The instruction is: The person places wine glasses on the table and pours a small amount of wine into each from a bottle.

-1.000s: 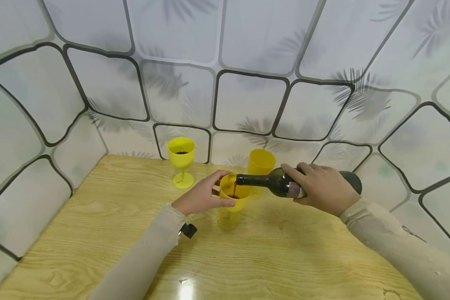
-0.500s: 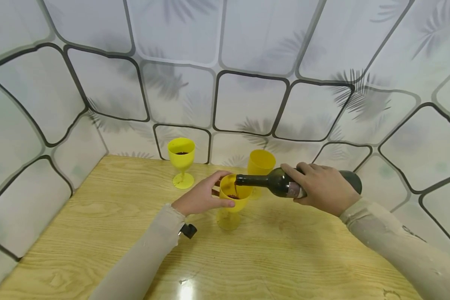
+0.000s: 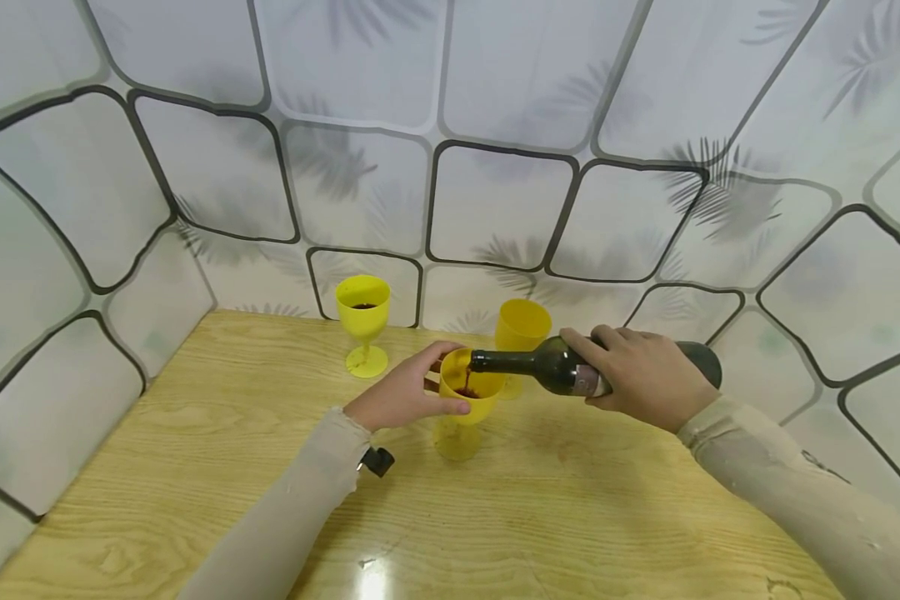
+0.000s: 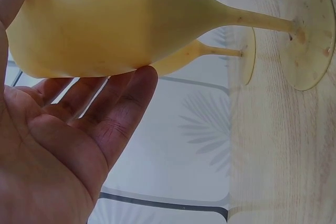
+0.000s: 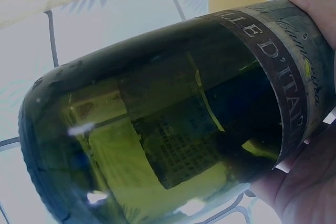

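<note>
A yellow goblet (image 3: 468,398) stands on the wooden table (image 3: 217,467) in the middle; my left hand (image 3: 405,392) grips its bowl (image 4: 105,19), thumb and fingers curled round it. My right hand (image 3: 645,375) holds a dark green wine bottle (image 3: 555,367) tipped almost level, its mouth over the goblet's rim. A thin red stream falls into the goblet. The right wrist view is filled by the bottle's body (image 5: 168,124) and label, with my fingers round it.
A second yellow goblet (image 3: 363,321) with dark liquid stands at the back left. A third yellow goblet (image 3: 522,327) stands behind the bottle's neck. Patterned panel walls close in the table at the back and sides. The near part of the table shows bare wood.
Almost nothing has moved; the bottle stays tipped over the goblet and the red stream keeps running into it.
</note>
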Tool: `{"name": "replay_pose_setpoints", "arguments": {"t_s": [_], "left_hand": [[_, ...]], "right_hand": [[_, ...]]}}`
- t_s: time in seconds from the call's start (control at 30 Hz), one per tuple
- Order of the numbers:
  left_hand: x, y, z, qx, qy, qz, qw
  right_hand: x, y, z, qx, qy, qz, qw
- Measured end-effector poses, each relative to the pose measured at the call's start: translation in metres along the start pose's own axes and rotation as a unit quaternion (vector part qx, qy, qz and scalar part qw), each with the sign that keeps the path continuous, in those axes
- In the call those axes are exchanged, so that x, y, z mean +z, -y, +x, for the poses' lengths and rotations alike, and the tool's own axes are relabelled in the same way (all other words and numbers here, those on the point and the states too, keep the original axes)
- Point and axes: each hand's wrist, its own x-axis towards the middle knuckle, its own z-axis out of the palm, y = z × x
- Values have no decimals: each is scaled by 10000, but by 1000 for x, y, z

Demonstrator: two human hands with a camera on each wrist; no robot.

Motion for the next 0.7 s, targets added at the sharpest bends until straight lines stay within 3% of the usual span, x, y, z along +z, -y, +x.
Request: {"name": "replay_pose_setpoints", "arguments": {"t_s": [0.7], "left_hand": [[1, 0, 1, 24, -15, 38, 10000]], "right_hand": [[-2, -1, 2, -51, -54, -44, 10000]]}}
